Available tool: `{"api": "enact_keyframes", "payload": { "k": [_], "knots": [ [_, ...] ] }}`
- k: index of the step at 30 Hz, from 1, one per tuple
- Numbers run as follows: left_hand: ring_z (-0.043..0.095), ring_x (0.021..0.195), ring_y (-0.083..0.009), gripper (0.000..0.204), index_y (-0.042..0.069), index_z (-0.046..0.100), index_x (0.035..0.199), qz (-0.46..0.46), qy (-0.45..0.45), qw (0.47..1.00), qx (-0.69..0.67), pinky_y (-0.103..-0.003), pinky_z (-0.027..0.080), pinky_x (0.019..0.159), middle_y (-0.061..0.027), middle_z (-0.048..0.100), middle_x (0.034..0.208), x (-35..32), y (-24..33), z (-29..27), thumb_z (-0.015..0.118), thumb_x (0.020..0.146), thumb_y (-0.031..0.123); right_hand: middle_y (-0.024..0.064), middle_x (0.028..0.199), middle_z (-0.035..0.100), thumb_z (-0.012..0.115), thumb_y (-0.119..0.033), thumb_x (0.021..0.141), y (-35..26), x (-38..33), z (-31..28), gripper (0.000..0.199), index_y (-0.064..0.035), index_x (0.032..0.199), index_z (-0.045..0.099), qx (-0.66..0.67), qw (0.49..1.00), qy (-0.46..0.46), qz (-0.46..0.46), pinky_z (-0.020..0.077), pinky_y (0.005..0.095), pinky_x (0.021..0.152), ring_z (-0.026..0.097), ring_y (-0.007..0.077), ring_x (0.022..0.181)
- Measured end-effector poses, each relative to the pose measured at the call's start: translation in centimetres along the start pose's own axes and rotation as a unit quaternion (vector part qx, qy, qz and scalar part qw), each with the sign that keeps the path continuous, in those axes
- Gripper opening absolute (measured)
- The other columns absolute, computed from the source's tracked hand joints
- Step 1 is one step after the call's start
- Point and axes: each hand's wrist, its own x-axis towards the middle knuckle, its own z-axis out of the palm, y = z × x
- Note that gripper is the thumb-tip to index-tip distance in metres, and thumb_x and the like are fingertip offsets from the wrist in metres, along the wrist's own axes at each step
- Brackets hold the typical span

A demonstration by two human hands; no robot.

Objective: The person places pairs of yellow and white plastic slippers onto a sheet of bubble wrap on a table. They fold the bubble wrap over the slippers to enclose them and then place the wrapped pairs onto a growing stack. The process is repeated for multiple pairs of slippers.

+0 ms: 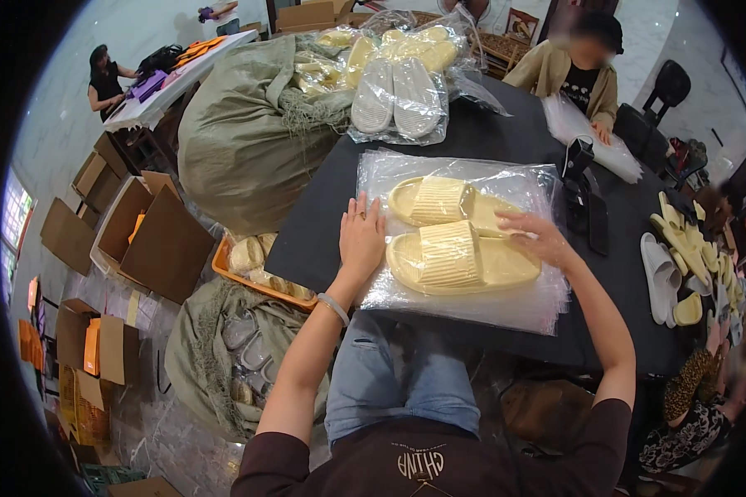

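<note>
The yellow slippers (460,240) lie on clear bags (472,302) on the worktop (323,224), long axes running 9 to 3 o'clock. Left hand (361,240) rests flat, fingers released, at their 9 o'clock; right hand (539,238), fingers released, touches the heel end.

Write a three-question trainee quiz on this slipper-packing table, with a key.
1. True or false: the left hand lies flat on the stack of clear plastic bags.
2. How many pale yellow ribbed foam slippers lie on that stack? A) one B) two C) four
3. Fill in: the right hand touches the slippers' ____ end, beside the black stand-mounted device.

Key: 1 true; 2 B; 3 right.
</note>
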Motion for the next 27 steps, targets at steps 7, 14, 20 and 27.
{"api": "enact_keyframes", "payload": {
  "k": [7, 14, 20, 27],
  "knots": [
    [0.022, 0.138, -0.0316, 0.049, 0.011, 0.035, 0.141, 0.035, -0.005, 0.999, 0.005, -0.051, 0.017, 0.110, -0.0103, 0.027, 0.149, 0.0, 0.9, -1.3, 0.030, 0.099, 0.035, 0.0148, 0.138, 0.043, 0.071, -0.024, 0.073, 0.2, 6.1, 4.6, 0.065, -0.0097, 0.132, 0.047, -0.212, 0.972, -0.031, -0.094, 0.0289, 0.0394, 0.107, 0.041, 0.0314, 0.124],
    [0.024, 0.138, -0.0243, 0.054, 0.007, 0.031, 0.142, 0.012, -0.111, 0.994, -0.021, -0.052, 0.013, 0.111, -0.0085, 0.030, 0.148, 0.0, 1.6, -2.2, 0.019, 0.099, 0.038, 0.0148, 0.120, 0.057, 0.064, -0.010, 0.071, 2.1, 8.2, 6.3, 0.039, -0.0089, 0.110, 0.064, -0.135, 0.978, 0.075, -0.143, 0.0322, 0.0405, 0.103, 0.046, 0.0344, 0.116],
    [0.024, 0.139, -0.0245, 0.058, 0.005, 0.032, 0.141, 0.029, -0.106, 0.991, 0.074, -0.052, 0.016, 0.111, -0.0086, 0.031, 0.148, -0.3, 1.7, -1.5, 0.028, 0.097, 0.042, 0.0182, 0.107, 0.060, 0.059, -0.005, 0.073, 0.2, 4.2, 4.7, 0.027, -0.0058, 0.099, 0.065, -0.228, 0.957, 0.179, 0.002, 0.0369, 0.0444, 0.096, 0.050, 0.0380, 0.105],
    [0.036, 0.130, -0.0306, 0.055, 0.003, 0.041, 0.134, 0.007, -0.078, 0.997, -0.025, -0.054, 0.019, 0.109, -0.0167, 0.042, 0.138, 0.7, 1.2, -1.9, 0.049, 0.091, 0.037, 0.0193, 0.105, 0.060, 0.060, -0.003, 0.070, 2.4, 4.0, 5.2, 0.024, -0.0037, 0.094, 0.064, -0.149, 0.963, 0.217, -0.062, 0.0400, 0.0434, 0.092, 0.051, 0.0386, 0.103]
  ]
}}
